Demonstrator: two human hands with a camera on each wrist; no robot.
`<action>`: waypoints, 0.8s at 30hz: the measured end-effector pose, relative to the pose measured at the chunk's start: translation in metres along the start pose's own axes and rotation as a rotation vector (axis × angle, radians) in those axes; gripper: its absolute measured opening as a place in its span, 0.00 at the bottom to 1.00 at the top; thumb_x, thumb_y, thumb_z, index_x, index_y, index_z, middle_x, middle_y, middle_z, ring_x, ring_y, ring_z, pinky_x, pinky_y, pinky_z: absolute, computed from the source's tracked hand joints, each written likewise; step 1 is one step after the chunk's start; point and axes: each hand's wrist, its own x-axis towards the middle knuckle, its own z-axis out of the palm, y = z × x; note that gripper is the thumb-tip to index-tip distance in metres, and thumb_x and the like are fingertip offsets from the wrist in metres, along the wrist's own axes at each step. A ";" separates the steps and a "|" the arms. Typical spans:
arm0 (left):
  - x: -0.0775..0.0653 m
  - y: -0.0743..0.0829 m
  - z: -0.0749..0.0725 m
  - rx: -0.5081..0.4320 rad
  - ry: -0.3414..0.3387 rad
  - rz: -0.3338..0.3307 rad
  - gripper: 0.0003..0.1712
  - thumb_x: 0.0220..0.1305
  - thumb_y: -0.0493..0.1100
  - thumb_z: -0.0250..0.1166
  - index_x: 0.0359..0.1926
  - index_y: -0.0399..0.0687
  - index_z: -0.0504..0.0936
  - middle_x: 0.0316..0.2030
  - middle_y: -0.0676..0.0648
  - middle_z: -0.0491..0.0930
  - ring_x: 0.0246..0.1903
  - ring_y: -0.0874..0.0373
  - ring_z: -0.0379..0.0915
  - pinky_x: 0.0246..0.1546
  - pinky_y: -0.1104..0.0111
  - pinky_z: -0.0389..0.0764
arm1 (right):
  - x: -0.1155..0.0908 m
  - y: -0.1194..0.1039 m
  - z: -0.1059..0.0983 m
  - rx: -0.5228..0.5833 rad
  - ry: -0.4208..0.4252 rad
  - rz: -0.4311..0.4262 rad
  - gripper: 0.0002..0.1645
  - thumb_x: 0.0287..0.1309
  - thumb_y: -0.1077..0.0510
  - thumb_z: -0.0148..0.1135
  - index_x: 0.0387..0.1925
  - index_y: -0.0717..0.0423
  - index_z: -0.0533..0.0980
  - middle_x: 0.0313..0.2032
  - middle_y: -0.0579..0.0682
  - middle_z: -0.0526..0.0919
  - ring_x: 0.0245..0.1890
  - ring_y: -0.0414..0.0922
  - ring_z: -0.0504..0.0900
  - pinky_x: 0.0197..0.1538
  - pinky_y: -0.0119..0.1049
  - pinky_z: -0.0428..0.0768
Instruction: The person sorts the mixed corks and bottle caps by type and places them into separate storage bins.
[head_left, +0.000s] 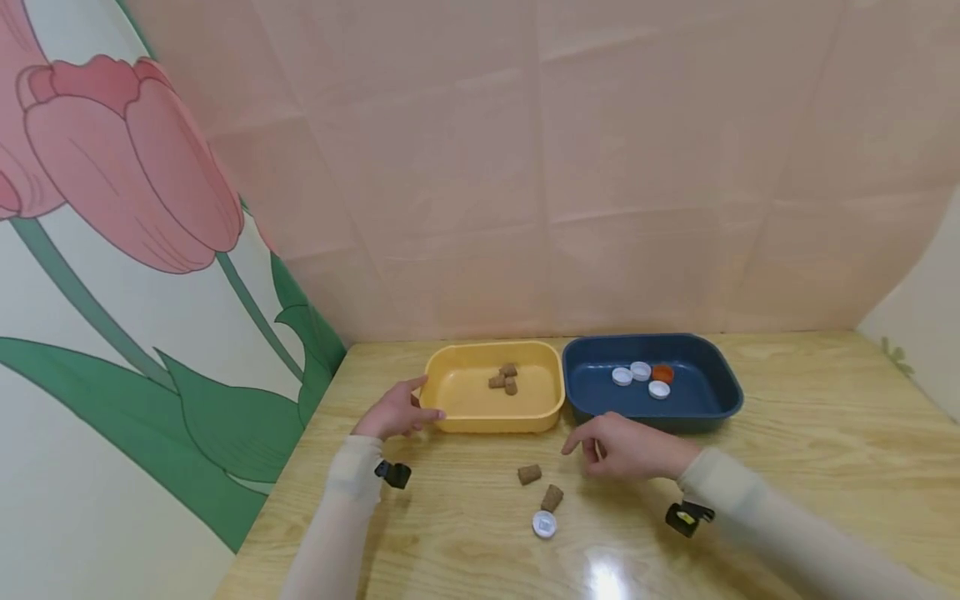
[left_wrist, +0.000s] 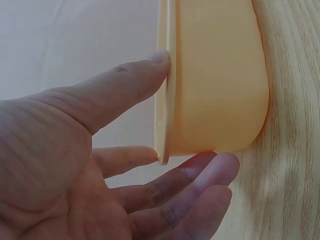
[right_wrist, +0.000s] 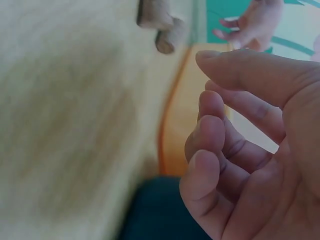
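My left hand (head_left: 429,400) is at the left front corner of a yellow tray (head_left: 465,421). In the left wrist view the thumb (left_wrist: 125,85) lies against the tray's rim (left_wrist: 165,100), and the straight fingers (left_wrist: 210,175) touch its outer wall. Three corks (head_left: 506,377) lie in that tray. My right hand (head_left: 581,450) hovers low over the table in front of a blue tray (head_left: 720,392). Its fingers (right_wrist: 210,145) are loosely curled and hold nothing. To its left, two corks (head_left: 528,474) (head_left: 552,497) and a white cap (head_left: 544,524) lie on the table.
The blue tray holds three white caps (head_left: 640,371) and an orange cap (head_left: 663,373). Both trays stand side by side near the pink backdrop (head_left: 600,167). A tulip-painted wall (head_left: 150,292) runs along the wooden table's (head_left: 825,433) left edge.
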 end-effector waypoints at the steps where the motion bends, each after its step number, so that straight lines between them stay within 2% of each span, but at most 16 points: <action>1: 0.000 0.000 0.000 0.002 0.000 0.002 0.52 0.58 0.52 0.75 0.77 0.48 0.57 0.45 0.40 0.75 0.32 0.50 0.77 0.30 0.66 0.80 | 0.001 0.000 0.004 0.007 -0.003 -0.007 0.17 0.55 0.65 0.66 0.48 0.55 0.83 0.23 0.35 0.76 0.24 0.32 0.74 0.30 0.29 0.76; 13: -0.001 -0.001 0.001 -0.007 -0.003 0.023 0.51 0.59 0.50 0.74 0.77 0.46 0.57 0.40 0.41 0.76 0.29 0.51 0.76 0.29 0.65 0.79 | 0.011 0.005 0.038 0.098 -0.030 -0.049 0.19 0.51 0.64 0.70 0.48 0.53 0.83 0.24 0.35 0.77 0.26 0.31 0.74 0.34 0.28 0.77; 19: 0.000 -0.001 0.001 -0.015 -0.006 0.031 0.51 0.60 0.50 0.74 0.77 0.46 0.57 0.39 0.42 0.76 0.29 0.51 0.76 0.30 0.64 0.80 | 0.015 0.010 0.046 0.081 -0.029 -0.082 0.19 0.50 0.63 0.71 0.46 0.50 0.83 0.23 0.34 0.76 0.25 0.28 0.72 0.32 0.27 0.76; 24: 0.000 -0.002 0.001 -0.019 -0.007 0.033 0.52 0.59 0.51 0.74 0.77 0.47 0.57 0.41 0.41 0.76 0.29 0.51 0.76 0.30 0.64 0.80 | 0.017 0.011 0.048 0.102 -0.059 -0.066 0.19 0.50 0.65 0.70 0.46 0.48 0.84 0.23 0.35 0.76 0.25 0.29 0.72 0.31 0.27 0.75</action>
